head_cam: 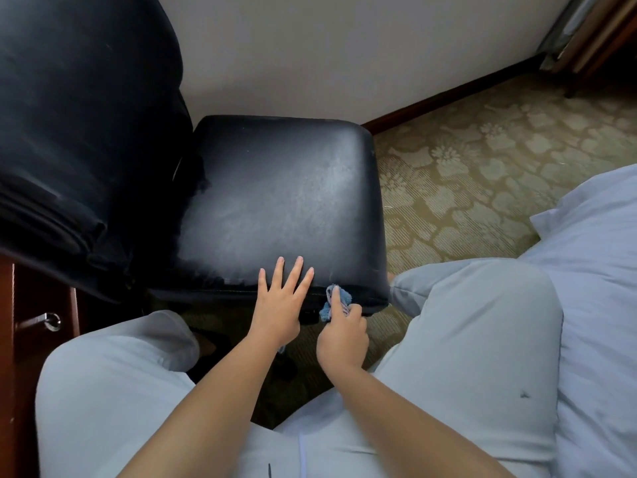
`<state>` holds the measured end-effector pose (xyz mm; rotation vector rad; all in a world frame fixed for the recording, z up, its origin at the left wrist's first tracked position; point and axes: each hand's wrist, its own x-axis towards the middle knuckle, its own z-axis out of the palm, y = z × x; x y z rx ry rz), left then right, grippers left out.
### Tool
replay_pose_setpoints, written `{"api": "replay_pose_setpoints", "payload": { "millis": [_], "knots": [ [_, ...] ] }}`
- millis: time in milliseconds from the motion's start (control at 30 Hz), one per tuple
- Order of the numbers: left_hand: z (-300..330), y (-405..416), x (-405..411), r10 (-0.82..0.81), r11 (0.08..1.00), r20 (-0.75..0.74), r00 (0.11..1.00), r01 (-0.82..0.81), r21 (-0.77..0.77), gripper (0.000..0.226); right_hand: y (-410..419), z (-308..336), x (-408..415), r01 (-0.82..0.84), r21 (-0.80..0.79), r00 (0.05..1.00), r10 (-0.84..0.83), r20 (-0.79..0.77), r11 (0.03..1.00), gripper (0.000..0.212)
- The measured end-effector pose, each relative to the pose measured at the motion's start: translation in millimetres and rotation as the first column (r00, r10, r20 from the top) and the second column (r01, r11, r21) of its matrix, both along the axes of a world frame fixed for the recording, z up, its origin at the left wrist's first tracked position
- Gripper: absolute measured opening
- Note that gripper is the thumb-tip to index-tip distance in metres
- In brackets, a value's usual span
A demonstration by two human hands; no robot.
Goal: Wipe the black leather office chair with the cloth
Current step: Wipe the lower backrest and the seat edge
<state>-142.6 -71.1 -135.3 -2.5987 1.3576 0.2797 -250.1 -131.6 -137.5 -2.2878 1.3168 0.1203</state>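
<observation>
The black leather office chair [275, 201] stands on the patterned carpet [482, 160] close to the pale wall [310, 46], its seat cushion facing up and its tall backrest filling the upper left of the view. The leather of the seat shows a dull, greyish sheen across its middle.

The left hand [281, 307] lies flat on the near edge of the seat, fingers straight and spread apart, fingertips pointing toward the wall; its grip is open-palmed and holds nothing. Just to its right, the right hand [343, 334] has its grip curled tight round a small blue cloth [336, 301], bunched between thumb and fingers. The cloth is pressed against the front side of the seat, near the seat's near right corner, just below the top edge. The two hands are near each other but apart.

The person sits with knees wide in light grey trousers [475, 339], the chair seat between the knees. White bedding [599, 288] lies at the right edge of the view beside the right leg. At the far left, dark red-brown wooden furniture [20, 339] carries a metal handle [48, 320]. A dark wooden skirting board [448, 94] runs along the foot of the wall.
</observation>
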Motion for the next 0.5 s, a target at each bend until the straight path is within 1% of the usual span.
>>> {"api": "replay_pose_setpoints", "payload": {
  "millis": [67, 167, 200, 300, 333, 367, 467, 500],
  "knots": [
    [-1.9, -0.9, -1.3, 0.006, 1.0, 0.004, 1.0, -0.006, 0.009, 0.102, -2.3, -1.0, -0.7, -0.033, -0.031, 0.998, 0.032, -0.048, 0.999, 0.073],
    [-2.4, 1.4, -0.9, 0.002, 1.0, 0.005, 1.0, -0.002, 0.015, 0.104, -0.4, -0.4, -1.5, -0.157, -0.064, 0.984, 0.151, -0.093, 0.985, 0.075],
    [-2.3, 2.1, -0.1, -0.003, 1.0, 0.006, 1.0, 0.003, 0.013, 0.106, 0.6, -0.5, -1.8, -0.137, -0.065, 0.987, 0.131, -0.089, 0.988, 0.075],
    [-1.5, 3.8, 1.7, -0.016, 1.0, -0.002, 1.0, 0.016, 0.01, 0.109, -4.4, -2.4, -2.8, 0.099, -0.028, 0.992, -0.101, -0.082, 0.995, 0.077],
    [-0.3, 4.4, 2.0, -0.019, 1.0, -0.006, 1.0, 0.019, 0.013, 0.109, -7.0, -3.9, -3.9, 0.142, -0.012, 0.986, -0.142, -0.089, 0.99, 0.078],
    [0.9, 4.9, 2.1, -0.021, 1.0, -0.007, 1.0, 0.021, 0.017, 0.109, -8.2, -5.9, -4.6, 0.137, -0.014, 0.986, -0.138, -0.097, 0.99, 0.079],
    [1.0, 5.8, 1.3, -0.018, 1.0, 0.003, 1.0, 0.018, 0.024, 0.112, -6.3, -5.5, -6.0, 0.017, -0.023, 0.995, -0.02, -0.102, 1.0, 0.08],
    [0.5, 5.8, 1.0, -0.017, 1.0, 0.006, 1.0, 0.017, 0.024, 0.113, -6.8, -5.0, -5.6, 0.012, -0.012, 0.995, -0.013, -0.096, 1.0, 0.08]
  ]
}}
